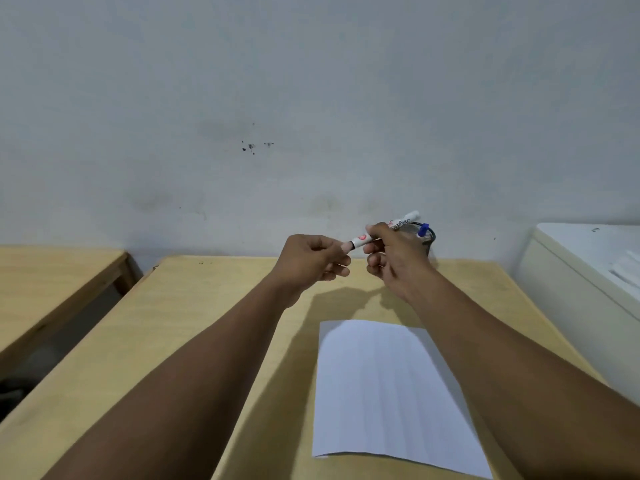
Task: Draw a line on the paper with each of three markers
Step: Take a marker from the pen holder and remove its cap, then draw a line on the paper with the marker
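Observation:
A white marker [401, 222] with red print is held level above the far part of the wooden table [194, 327]. My right hand [394, 261] grips its barrel. My left hand [311, 258] pinches its left end, where the cap sits; the cap itself is hidden by my fingers. Behind my right hand stands a dark mesh cup [428, 237] with a blue-capped marker [423, 230] sticking out of it. A blank white sheet of paper [388, 393] lies flat on the table below my right forearm.
A second wooden table [52, 271] stands to the left across a gap. A white cabinet or appliance [581, 271] borders the table on the right. A pale wall rises right behind the table.

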A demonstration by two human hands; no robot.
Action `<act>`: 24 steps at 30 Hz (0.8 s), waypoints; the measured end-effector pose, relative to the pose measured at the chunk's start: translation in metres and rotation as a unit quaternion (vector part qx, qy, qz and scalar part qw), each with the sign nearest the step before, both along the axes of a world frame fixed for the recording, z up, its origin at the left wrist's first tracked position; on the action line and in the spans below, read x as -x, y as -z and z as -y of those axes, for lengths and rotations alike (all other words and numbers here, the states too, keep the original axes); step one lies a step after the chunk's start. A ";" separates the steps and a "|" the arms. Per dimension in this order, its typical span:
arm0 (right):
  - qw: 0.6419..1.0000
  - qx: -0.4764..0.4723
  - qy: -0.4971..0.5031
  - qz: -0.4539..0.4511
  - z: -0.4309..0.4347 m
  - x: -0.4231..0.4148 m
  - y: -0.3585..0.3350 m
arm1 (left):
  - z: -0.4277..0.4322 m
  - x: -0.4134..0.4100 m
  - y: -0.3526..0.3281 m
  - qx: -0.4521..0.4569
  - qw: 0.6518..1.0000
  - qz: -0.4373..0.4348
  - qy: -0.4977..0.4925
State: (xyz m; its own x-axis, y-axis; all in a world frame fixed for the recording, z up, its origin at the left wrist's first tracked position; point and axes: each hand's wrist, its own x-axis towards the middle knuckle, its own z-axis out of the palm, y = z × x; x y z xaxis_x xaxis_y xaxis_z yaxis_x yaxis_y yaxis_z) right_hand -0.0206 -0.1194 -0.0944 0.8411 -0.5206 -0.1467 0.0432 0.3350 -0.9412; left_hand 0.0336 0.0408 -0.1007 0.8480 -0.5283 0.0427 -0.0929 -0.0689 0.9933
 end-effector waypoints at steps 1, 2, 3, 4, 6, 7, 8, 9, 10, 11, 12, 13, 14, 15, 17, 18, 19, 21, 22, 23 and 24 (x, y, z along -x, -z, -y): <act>1.000 0.016 -0.008 -0.002 -0.001 0.000 0.004 | -0.002 -0.001 0.007 0.007 1.000 -0.010 -0.001; 0.999 0.033 -0.020 -0.003 -0.002 -0.001 0.009 | -0.005 -0.002 0.013 0.012 1.000 -0.020 -0.004; 0.998 0.050 -0.034 -0.005 -0.003 0.000 0.013 | -0.007 -0.003 0.019 0.013 1.000 -0.026 -0.006; 0.997 0.065 -0.049 -0.007 -0.002 0.000 0.017 | -0.010 -0.003 0.024 0.012 0.999 -0.032 -0.006; 0.992 0.087 -0.088 -0.009 -0.001 0.000 0.021 | -0.015 -0.005 0.030 0.002 0.999 -0.035 0.003; 0.989 0.100 -0.110 -0.010 -0.001 -0.001 0.021 | -0.017 -0.005 0.032 0.000 0.999 -0.035 0.014; 0.986 0.109 -0.128 -0.008 -0.001 -0.001 0.019 | -0.019 -0.006 0.033 0.003 0.999 -0.038 0.023; 0.985 0.107 -0.139 -0.002 -0.001 -0.001 0.016 | -0.023 -0.007 0.034 0.006 0.999 -0.042 0.026; 0.987 0.086 -0.138 0.007 0.001 -0.001 0.012 | -0.027 -0.009 0.035 0.019 0.998 -0.055 0.023; 0.990 0.055 -0.127 0.017 0.005 -0.001 0.007 | -0.034 -0.013 0.038 0.024 0.998 -0.064 0.013; 0.993 0.038 -0.112 0.022 0.011 0.000 0.002 | -0.042 -0.016 0.042 0.024 0.997 -0.069 0.004; 0.993 0.050 -0.101 0.019 0.018 0.002 -0.002 | -0.052 -0.020 0.046 -0.006 0.999 -0.048 -0.003; 0.991 0.093 -0.096 0.002 0.023 0.004 -0.004 | -0.060 -0.024 0.051 -0.060 0.998 -0.011 -0.005; 0.984 0.144 -0.101 -0.021 0.026 0.006 -0.004 | -0.067 -0.029 0.055 -0.146 0.988 0.048 -0.004; 0.972 0.197 -0.119 -0.056 0.020 0.007 0.001 | -0.071 -0.030 0.058 -0.281 0.950 0.136 0.017; 0.969 0.203 -0.123 -0.062 0.013 0.007 0.006 | -0.069 -0.029 0.057 -0.306 0.939 0.157 0.032; 0.969 0.205 -0.123 -0.062 0.005 0.007 0.011 | -0.066 -0.028 0.057 -0.317 0.932 0.169 0.045; 0.971 0.200 -0.120 -0.051 -0.011 0.009 0.027 | -0.059 -0.023 0.057 -0.332 0.923 0.185 0.062; 0.974 0.190 -0.115 -0.041 -0.018 0.011 0.037 | -0.057 -0.020 0.060 -0.336 0.921 0.184 0.068; 0.977 0.184 -0.107 -0.030 -0.023 0.014 0.047 | -0.055 -0.017 0.063 -0.337 0.922 0.177 0.070; 0.978 0.181 -0.097 -0.024 -0.027 0.017 0.057 | -0.054 -0.014 0.067 -0.335 0.924 0.170 0.067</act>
